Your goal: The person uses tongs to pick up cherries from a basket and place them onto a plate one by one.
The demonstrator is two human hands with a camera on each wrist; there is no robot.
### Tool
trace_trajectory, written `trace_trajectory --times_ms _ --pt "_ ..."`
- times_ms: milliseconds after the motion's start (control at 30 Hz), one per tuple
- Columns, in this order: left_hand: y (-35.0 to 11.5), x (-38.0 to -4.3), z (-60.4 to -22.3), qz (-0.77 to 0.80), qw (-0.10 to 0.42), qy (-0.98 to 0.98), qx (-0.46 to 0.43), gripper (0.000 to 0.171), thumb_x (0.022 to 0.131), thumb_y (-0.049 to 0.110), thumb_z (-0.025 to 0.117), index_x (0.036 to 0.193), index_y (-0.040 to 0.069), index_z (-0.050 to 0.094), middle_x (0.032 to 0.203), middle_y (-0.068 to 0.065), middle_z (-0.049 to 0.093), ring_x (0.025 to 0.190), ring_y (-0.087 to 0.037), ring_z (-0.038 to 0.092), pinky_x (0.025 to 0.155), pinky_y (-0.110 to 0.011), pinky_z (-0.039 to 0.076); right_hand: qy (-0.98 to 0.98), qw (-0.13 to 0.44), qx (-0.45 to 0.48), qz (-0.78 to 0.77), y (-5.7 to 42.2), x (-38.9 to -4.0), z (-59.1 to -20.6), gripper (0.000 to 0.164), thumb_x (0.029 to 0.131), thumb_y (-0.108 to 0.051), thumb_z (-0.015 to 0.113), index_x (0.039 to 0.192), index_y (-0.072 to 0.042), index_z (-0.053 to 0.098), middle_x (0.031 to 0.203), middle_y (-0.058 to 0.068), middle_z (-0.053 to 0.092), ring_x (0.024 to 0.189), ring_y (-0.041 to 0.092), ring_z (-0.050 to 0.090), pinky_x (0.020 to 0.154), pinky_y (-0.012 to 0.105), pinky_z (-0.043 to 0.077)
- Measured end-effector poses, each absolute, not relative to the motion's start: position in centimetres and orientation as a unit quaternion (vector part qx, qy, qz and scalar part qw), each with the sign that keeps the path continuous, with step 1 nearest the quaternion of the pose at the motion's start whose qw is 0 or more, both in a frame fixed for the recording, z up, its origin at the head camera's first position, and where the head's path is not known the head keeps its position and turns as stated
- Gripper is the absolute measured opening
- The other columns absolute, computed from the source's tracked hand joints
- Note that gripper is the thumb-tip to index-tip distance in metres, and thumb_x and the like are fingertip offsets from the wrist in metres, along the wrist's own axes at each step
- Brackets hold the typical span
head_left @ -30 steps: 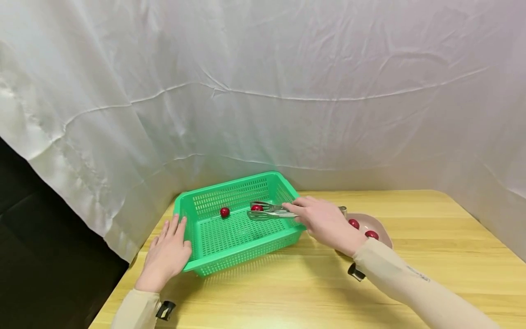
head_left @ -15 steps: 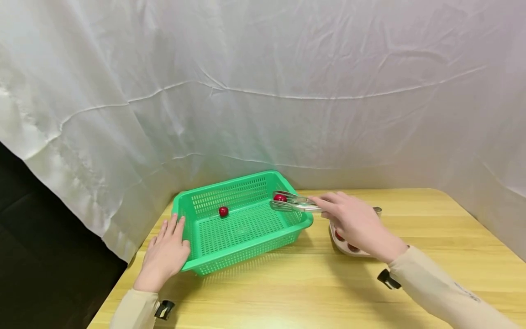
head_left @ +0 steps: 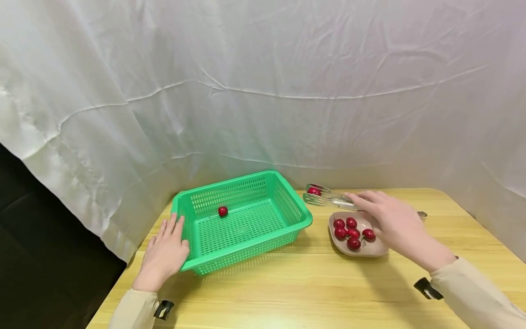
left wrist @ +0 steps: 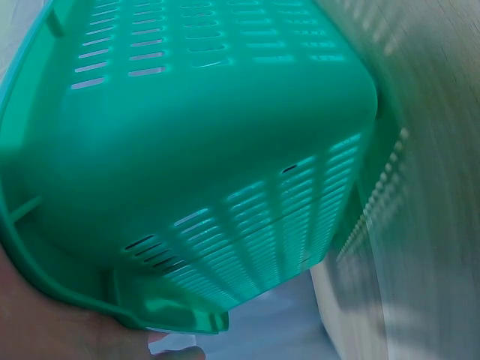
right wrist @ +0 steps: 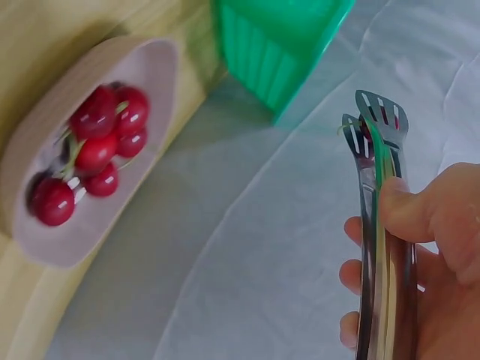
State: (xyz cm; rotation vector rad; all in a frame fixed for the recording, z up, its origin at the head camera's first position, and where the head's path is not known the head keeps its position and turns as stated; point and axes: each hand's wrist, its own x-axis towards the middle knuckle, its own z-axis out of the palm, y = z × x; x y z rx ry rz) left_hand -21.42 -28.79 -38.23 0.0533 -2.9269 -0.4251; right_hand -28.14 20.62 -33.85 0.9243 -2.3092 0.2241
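My left hand [head_left: 165,252] rests along the left rim of a green plastic basket [head_left: 246,250], its fingers straight; the left wrist view shows the slotted basket wall [left wrist: 225,127] up close. One cherry [head_left: 223,211] lies inside the basket. My right hand [head_left: 400,224] grips metal tongs [head_left: 334,201] with slotted ends, thumb on one arm in the right wrist view. Between the tong ends a cherry [head_left: 314,191] is pinched, in the air between the basket and a pale pink bowl [head_left: 376,249]. Several cherries [head_left: 353,233], some with stems, sit in this bowl.
Basket and bowl stand on a light wooden table [head_left: 263,297], the bowl to the right of the basket. A whitish cloth [head_left: 263,91] hangs behind the table and at its left side.
My right hand has moved right, carrying the tongs and the pinched cherry out from over the basket to above the bowl's back edge. The left hand stays on the rim.
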Motion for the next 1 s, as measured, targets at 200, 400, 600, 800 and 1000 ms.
trace_trajectory --times_ms 200,400,600,800,1000 --pt "-28.7 -21.3 -38.2 -0.144 0.089 -0.985 0.020 0.061 0.099 0.018 0.035 0.155 -0.002 0.020 0.161 -0.026 0.009 0.144 -0.050 0.007 0.106 -0.073 0.013 -0.894 0.301 0.324 0.076 23.1 -28.1 -34.9 0.060 0.077 -0.004 0.078 0.134 -0.011 0.061 0.119 0.007 0.066 0.100 0.033 0.065 0.068 0.051 0.053" --pt "-28.7 -21.2 -38.1 -0.142 0.086 -0.986 0.019 0.061 0.100 0.017 0.035 0.155 -0.002 0.020 0.161 -0.026 0.009 0.144 -0.050 0.007 0.106 -0.073 0.014 -0.900 0.306 0.301 0.077 25.3 -28.6 -36.6 0.052 0.080 -0.009 0.076 0.131 -0.009 0.064 0.112 0.006 0.069 0.090 0.030 0.067 0.056 0.042 0.050" --pt "-28.7 -21.3 -38.1 -0.141 0.086 -0.986 0.018 0.061 0.100 0.018 0.035 0.155 -0.002 0.020 0.161 -0.026 0.008 0.144 -0.050 0.007 0.106 -0.073 0.014 -0.919 0.283 0.268 0.067 27.4 -28.8 -38.1 0.049 0.083 -0.011 0.075 0.131 -0.009 0.064 0.111 0.006 0.069 0.085 0.027 0.066 0.047 0.030 0.040" --pt "-28.7 -21.4 -38.2 -0.146 0.083 -0.986 0.020 0.061 0.100 0.018 0.034 0.156 -0.002 0.019 0.161 -0.026 0.008 0.144 -0.050 0.006 0.107 -0.072 0.012 -0.929 0.265 0.253 0.059 29.2 -28.9 -39.4 0.049 0.082 -0.011 0.075 0.129 -0.008 0.064 0.106 0.010 0.069 0.079 0.028 0.065 0.045 0.029 0.039" --pt "-28.8 -21.5 -38.2 -0.148 0.084 -0.985 0.019 0.061 0.100 0.019 0.034 0.156 -0.001 0.019 0.161 -0.025 0.008 0.144 -0.050 0.006 0.107 -0.072 0.012 -0.932 0.261 0.246 0.059 30.2 -29.0 -40.4 0.049 0.081 -0.013 0.076 0.128 -0.008 0.065 0.109 0.013 0.069 0.083 0.032 0.066 0.045 0.030 0.041"
